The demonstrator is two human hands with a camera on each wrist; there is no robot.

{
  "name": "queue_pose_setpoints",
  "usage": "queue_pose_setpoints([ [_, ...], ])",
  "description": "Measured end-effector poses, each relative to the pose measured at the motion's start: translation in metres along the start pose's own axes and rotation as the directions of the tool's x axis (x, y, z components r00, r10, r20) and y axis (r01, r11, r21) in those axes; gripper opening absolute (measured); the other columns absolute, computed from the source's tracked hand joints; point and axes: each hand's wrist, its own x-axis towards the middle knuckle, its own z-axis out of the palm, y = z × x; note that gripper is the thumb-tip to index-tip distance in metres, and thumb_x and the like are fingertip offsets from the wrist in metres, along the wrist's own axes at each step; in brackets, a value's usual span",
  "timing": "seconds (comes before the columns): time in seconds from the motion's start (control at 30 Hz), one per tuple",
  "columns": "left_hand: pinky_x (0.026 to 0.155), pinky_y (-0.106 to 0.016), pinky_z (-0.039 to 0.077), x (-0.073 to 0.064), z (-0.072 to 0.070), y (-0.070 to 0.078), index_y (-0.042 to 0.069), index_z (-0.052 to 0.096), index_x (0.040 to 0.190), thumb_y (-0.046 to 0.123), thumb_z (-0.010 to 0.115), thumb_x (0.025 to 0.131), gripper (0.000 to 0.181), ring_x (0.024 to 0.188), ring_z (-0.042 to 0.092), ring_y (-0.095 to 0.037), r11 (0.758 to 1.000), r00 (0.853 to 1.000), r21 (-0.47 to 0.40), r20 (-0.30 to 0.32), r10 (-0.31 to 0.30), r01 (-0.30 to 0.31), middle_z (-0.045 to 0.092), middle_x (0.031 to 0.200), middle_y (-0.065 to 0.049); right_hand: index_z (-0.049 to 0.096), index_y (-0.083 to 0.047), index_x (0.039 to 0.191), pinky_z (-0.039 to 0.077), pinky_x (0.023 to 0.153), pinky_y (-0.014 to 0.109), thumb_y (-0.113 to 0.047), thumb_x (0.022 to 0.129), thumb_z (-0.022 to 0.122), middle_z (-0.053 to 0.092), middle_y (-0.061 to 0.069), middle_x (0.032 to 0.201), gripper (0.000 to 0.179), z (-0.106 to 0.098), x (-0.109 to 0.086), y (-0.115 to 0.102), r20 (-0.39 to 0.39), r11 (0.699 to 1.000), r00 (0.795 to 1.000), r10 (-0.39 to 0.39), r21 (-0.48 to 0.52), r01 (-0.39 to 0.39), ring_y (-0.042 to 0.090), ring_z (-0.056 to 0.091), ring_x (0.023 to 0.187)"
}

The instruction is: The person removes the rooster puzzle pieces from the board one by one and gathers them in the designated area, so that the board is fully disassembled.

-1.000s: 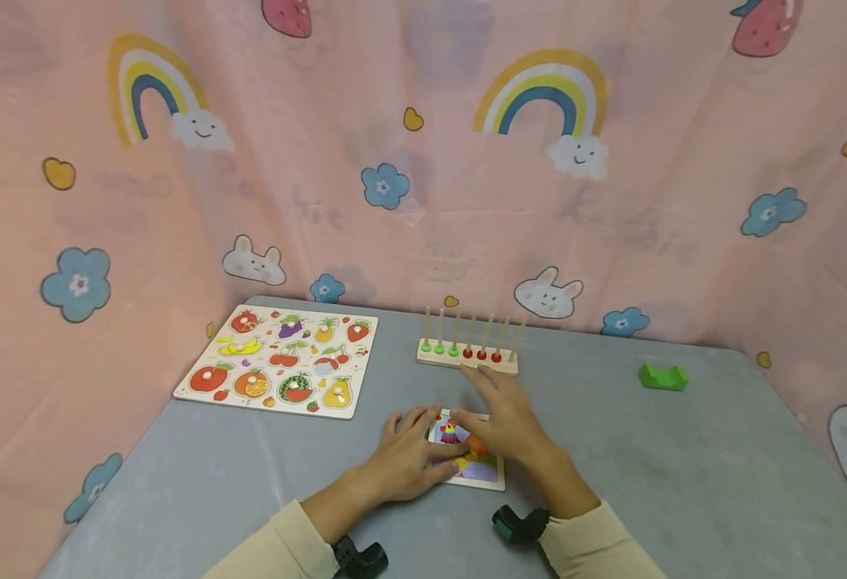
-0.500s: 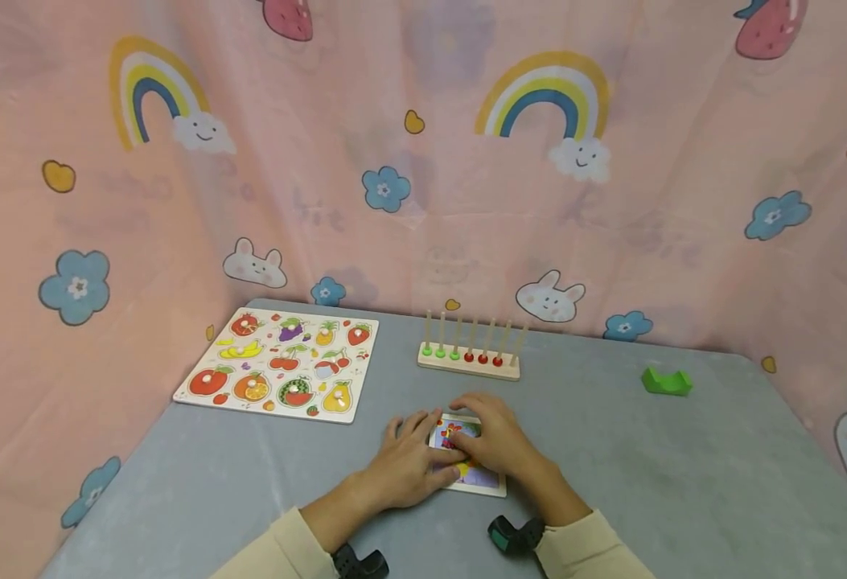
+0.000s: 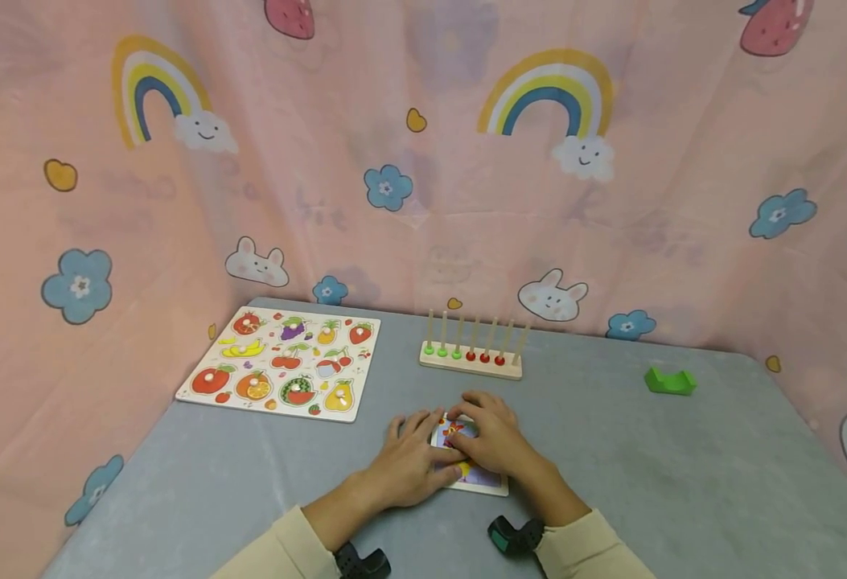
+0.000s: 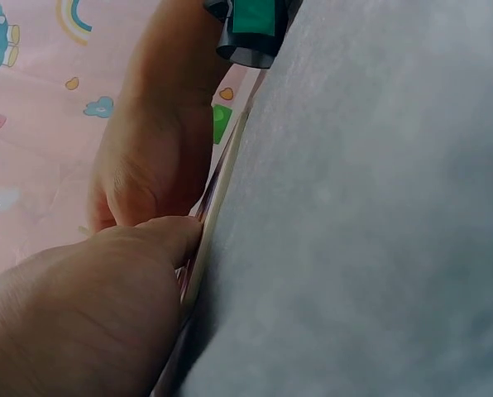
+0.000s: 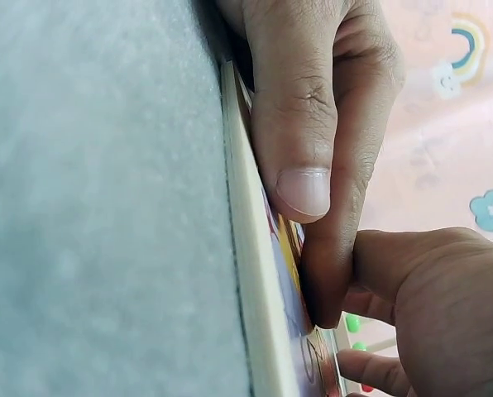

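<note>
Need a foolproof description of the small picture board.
On the gray table, find the pegged rack, then come nearer. The small picture board lies there, partly covered by the left hand and right hand. Unlike the larger, white fruit board, it has a lavender background.

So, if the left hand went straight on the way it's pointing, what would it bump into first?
Most likely the right hand: the left hand points that way across the small wooden picture board. They look very close, and whether they touch is unclear.

Left grip (image 3: 410,465) and right grip (image 3: 494,434) hide much of the picture board (image 3: 483,478); the head view cuts off both sleeves (image 3: 274,548)
</note>
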Motion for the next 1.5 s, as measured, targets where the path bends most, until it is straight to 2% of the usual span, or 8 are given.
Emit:
queue_pose_setpoints([
  [0.53,0.099,-0.062,0.022,-0.0005,-0.0006,-0.0011,0.035,0.068,0.122,0.048,0.056,0.094,0.033,0.134,0.031,-0.037,1.000,1.000,-0.023,0.004,-0.001,0.001,0.033,0.151,-0.017,0.066,-0.019,0.091,0.027,0.094,0.069,-0.020,0.079,0.075,0.052,0.019,0.131,0.015,0.0021,0.0048,-0.0057,0.026,0.997,0.997,0.072,-0.014,-0.072,0.043,0.041,0.123],
  [0.73,0.100,-0.062,0.022,-0.0012,-0.0001,-0.0015,0.036,0.069,0.121,0.048,0.057,0.094,0.032,0.134,0.031,-0.036,1.000,1.000,-0.018,0.001,0.000,0.000,0.033,0.151,-0.016,0.065,-0.019,0.088,0.027,0.093,0.065,-0.019,0.077,0.076,0.053,0.010,0.122,0.016,0.0032,0.0054,-0.0070,0.009,0.996,0.996,0.091,0.002,-0.091,0.037,0.043,0.115],
  [0.9,0.099,-0.063,0.021,-0.0014,0.0002,-0.0016,0.036,0.068,0.122,0.048,0.056,0.094,0.032,0.134,0.031,-0.036,1.000,1.000,-0.018,-0.005,0.001,-0.001,0.034,0.151,-0.015,0.066,-0.018,0.089,0.032,0.088,0.058,-0.015,0.076,0.074,0.052,0.000,0.103,0.015,0.0032,0.0048,-0.0064,-0.013,0.997,0.998,0.069,0.022,-0.069,0.029,0.044,0.102],
  [1.0,0.099,-0.063,0.022,-0.0014,0.0001,-0.0015,0.036,0.069,0.121,0.048,0.057,0.094,0.032,0.133,0.032,-0.035,1.000,1.000,-0.013,-0.014,0.010,-0.011,0.035,0.150,-0.014,0.066,-0.016,0.092,0.033,0.086,0.055,-0.013,0.077,0.072,0.051,-0.002,0.098,0.016,0.0036,0.0045,-0.0049,-0.012,0.998,0.998,0.061,0.015,-0.061,0.026,0.044,0.098],
  [1.27,0.099,-0.061,0.023,-0.0003,0.0015,-0.0019,0.038,0.069,0.121,0.048,0.057,0.093,0.031,0.133,0.032,-0.034,1.000,1.000,0.009,-0.021,0.013,-0.013,0.035,0.149,-0.015,0.068,-0.016,0.093,0.034,0.084,0.052,-0.015,0.078,0.072,0.052,-0.001,0.096,0.016,0.0034,0.0038,-0.0035,-0.018,0.999,0.999,0.052,0.006,-0.052,0.024,0.045,0.094],
  [1.5,0.099,-0.060,0.023,-0.0008,0.0008,-0.0025,0.038,0.068,0.122,0.048,0.056,0.094,0.032,0.134,0.029,-0.034,1.000,1.000,-0.005,-0.012,0.010,-0.010,0.033,0.150,-0.018,0.071,-0.012,0.096,0.034,0.085,0.054,-0.010,0.077,0.075,0.060,-0.005,0.095,0.020,0.0025,0.0030,-0.0028,-0.052,0.999,0.998,-0.022,0.029,0.023,0.023,0.050,0.098],
])
